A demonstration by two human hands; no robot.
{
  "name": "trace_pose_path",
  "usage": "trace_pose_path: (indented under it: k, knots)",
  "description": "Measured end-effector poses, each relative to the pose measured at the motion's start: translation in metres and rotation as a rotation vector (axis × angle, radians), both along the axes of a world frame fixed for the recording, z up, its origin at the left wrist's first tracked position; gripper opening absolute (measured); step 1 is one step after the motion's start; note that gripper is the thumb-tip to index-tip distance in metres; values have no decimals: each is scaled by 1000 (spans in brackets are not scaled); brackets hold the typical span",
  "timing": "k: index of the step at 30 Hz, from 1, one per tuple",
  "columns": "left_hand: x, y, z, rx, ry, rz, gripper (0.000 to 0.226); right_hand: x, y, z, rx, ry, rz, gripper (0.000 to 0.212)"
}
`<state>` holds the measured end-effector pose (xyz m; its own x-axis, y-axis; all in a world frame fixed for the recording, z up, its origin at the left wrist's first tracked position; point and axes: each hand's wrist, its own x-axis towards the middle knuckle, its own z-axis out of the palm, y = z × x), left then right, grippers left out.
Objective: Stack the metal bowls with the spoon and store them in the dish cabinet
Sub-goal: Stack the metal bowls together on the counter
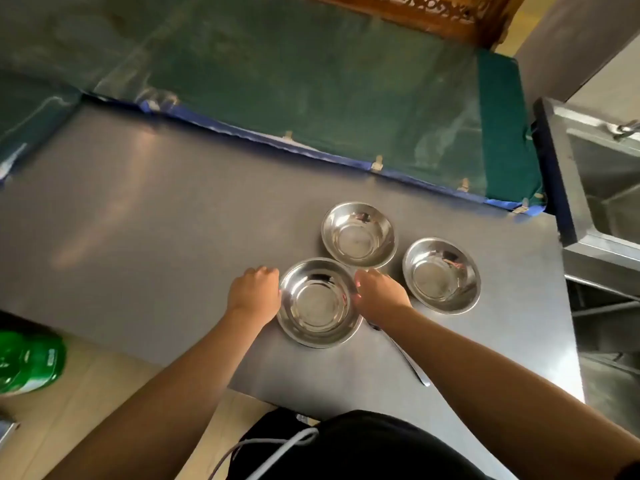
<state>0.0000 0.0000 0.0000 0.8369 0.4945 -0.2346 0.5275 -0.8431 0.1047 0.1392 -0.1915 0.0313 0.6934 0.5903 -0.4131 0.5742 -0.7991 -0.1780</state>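
Three shiny metal bowls stand upright on a grey steel table (138, 220). The nearest bowl (318, 306) has my left hand (254, 294) on its left rim and my right hand (379, 294) on its right rim, so both hands grip it. A second bowl (358, 235) stands just behind it, and a third bowl (441, 275) lies to the right. The metal spoon (405, 358) rests on the table under my right forearm, with its head partly hidden.
A green padded bench (311, 81) under clear plastic runs along the table's far edge. A steel sink unit (606, 185) stands to the right. A green object (31, 362) sits on the floor at the left. The table's near edge is close to my body.
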Motion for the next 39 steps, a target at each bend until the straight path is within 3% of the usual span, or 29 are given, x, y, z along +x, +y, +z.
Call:
trace_pose_path:
  k: [8, 16, 28, 39]
  knots:
    - [-17, -29, -14, -272, -68, 255, 25, -10, -9, -20, 109, 178, -215, 36]
    - [-29, -43, -11, -331, -113, 456, 32, -6, -17, -23, 183, 346, -221, 41]
    - [47, -12, 27, -282, -276, 395, 37, 55, -19, 7, 371, 327, -263, 63]
    - [154, -16, 9, -331, -148, 245, 49, 122, -27, -10, 322, 250, -382, 60]
